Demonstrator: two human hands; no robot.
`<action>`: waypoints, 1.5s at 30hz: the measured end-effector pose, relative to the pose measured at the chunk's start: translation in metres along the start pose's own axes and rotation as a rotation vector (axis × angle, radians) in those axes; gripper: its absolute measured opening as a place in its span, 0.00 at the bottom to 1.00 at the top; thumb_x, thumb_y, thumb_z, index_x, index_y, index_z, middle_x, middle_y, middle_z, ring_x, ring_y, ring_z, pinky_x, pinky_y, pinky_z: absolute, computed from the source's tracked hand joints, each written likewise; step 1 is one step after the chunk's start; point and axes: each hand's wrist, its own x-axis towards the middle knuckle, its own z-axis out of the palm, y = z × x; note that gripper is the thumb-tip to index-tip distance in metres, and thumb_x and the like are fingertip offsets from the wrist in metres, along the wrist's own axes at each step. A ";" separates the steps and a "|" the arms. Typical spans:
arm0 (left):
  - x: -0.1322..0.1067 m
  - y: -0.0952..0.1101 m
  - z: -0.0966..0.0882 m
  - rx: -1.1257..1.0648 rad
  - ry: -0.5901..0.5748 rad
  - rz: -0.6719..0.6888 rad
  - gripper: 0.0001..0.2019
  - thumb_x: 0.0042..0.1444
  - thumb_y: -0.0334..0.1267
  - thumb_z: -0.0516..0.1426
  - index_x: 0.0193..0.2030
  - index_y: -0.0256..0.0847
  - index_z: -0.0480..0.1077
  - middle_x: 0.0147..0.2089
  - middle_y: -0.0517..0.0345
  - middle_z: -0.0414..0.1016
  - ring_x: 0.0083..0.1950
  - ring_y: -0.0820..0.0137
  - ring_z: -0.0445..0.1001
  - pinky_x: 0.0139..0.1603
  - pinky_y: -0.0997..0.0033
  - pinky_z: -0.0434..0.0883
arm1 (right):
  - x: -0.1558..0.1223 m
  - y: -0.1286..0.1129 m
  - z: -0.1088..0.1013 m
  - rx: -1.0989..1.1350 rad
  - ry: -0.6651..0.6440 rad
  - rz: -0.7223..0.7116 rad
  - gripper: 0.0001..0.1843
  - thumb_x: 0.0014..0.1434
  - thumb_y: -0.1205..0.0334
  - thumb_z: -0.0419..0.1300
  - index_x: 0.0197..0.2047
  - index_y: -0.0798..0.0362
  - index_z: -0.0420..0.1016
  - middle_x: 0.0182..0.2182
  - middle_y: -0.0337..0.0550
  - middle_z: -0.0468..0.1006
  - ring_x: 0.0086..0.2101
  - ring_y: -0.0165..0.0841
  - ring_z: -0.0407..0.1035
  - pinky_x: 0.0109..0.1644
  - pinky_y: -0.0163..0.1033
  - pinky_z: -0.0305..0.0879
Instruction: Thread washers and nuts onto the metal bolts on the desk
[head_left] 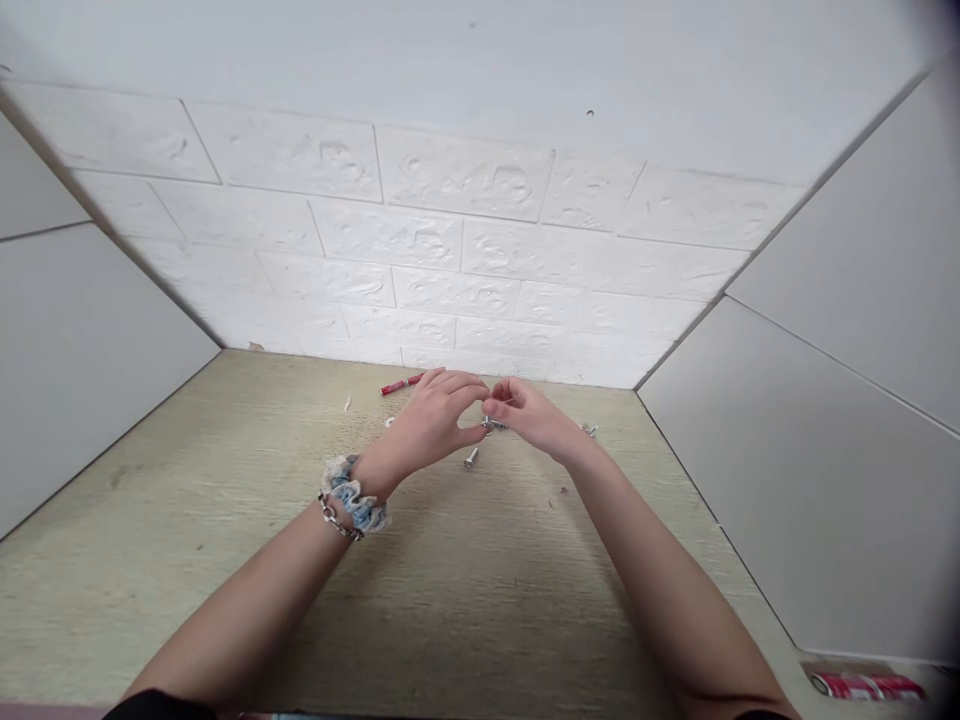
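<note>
My left hand point(439, 415) is curved, its thumb and fingertips closing round a small silver bolt point(487, 421) that is partly covered. Right against it, my right hand point(529, 412) is pinched, thumb against curled fingers. What sits in that pinch is too small to make out. Another silver bolt point(471, 458) lies on the board just below the hands. Some metal bits behind the fingertips are mostly hidden. A small pale ring point(388, 422) lies beside the left hand.
A red battery-like cylinder point(400, 385) lies behind the left hand, and more red cylinders point(870, 687) lie at the lower right. Small metal hardware point(590, 431) rests right of the right wrist. A white brick-patterned wall point(427, 240) and grey side panels point(840, 480) enclose the wooden surface point(187, 540).
</note>
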 end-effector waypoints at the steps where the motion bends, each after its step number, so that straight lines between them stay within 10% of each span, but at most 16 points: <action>1: 0.000 0.000 -0.001 0.004 0.004 0.003 0.11 0.50 0.37 0.58 0.42 0.39 0.68 0.46 0.53 0.72 0.50 0.65 0.67 0.52 0.61 0.61 | 0.001 0.003 -0.002 -0.057 0.014 0.009 0.23 0.46 0.45 0.61 0.39 0.52 0.64 0.38 0.42 0.70 0.36 0.32 0.65 0.38 0.37 0.60; 7: 0.000 -0.003 -0.005 -0.007 0.008 -0.028 0.12 0.49 0.40 0.59 0.40 0.40 0.68 0.45 0.55 0.72 0.48 0.65 0.68 0.52 0.62 0.61 | 0.010 0.024 -0.031 -0.508 0.492 0.056 0.13 0.48 0.57 0.57 0.39 0.51 0.67 0.41 0.44 0.71 0.41 0.37 0.64 0.45 0.43 0.57; 16: 0.001 0.000 -0.005 0.000 0.012 -0.010 0.12 0.49 0.37 0.59 0.41 0.39 0.67 0.45 0.54 0.72 0.48 0.65 0.68 0.52 0.61 0.61 | -0.001 -0.002 0.000 -0.147 0.124 -0.022 0.22 0.49 0.41 0.55 0.36 0.52 0.64 0.37 0.40 0.71 0.34 0.31 0.65 0.35 0.36 0.60; 23: 0.002 -0.002 -0.012 -0.014 0.062 -0.035 0.12 0.48 0.39 0.60 0.39 0.40 0.67 0.43 0.55 0.73 0.47 0.65 0.69 0.50 0.62 0.62 | 0.007 0.015 -0.016 -0.457 0.464 0.025 0.14 0.50 0.51 0.57 0.35 0.52 0.66 0.38 0.44 0.71 0.40 0.37 0.65 0.43 0.42 0.59; 28: 0.001 -0.001 -0.006 0.008 0.135 -0.033 0.11 0.52 0.39 0.57 0.42 0.40 0.66 0.42 0.54 0.73 0.46 0.66 0.70 0.48 0.64 0.64 | 0.004 0.007 -0.004 0.025 -0.007 0.047 0.21 0.54 0.44 0.51 0.35 0.53 0.71 0.35 0.44 0.74 0.33 0.32 0.68 0.39 0.39 0.63; 33: -0.001 0.004 -0.002 -0.022 0.042 -0.133 0.12 0.54 0.41 0.56 0.43 0.39 0.64 0.39 0.55 0.73 0.41 0.67 0.72 0.40 0.67 0.67 | -0.001 -0.003 0.012 0.248 -0.173 -0.010 0.16 0.54 0.48 0.54 0.33 0.53 0.70 0.32 0.40 0.72 0.30 0.28 0.69 0.42 0.38 0.64; 38: -0.001 0.003 -0.004 -0.123 -0.114 -0.156 0.19 0.56 0.41 0.54 0.54 0.45 0.59 0.44 0.58 0.72 0.40 0.70 0.72 0.37 0.71 0.68 | -0.005 -0.005 0.007 -0.054 -0.113 -0.089 0.13 0.58 0.54 0.50 0.29 0.53 0.68 0.29 0.38 0.72 0.30 0.29 0.68 0.38 0.38 0.62; 45: 0.000 -0.005 -0.001 -0.190 -0.132 -0.140 0.12 0.60 0.43 0.49 0.41 0.43 0.71 0.35 0.61 0.75 0.36 0.72 0.71 0.37 0.74 0.65 | -0.008 -0.006 0.002 -0.195 -0.001 -0.064 0.10 0.54 0.57 0.53 0.35 0.53 0.71 0.28 0.38 0.73 0.29 0.29 0.65 0.32 0.35 0.59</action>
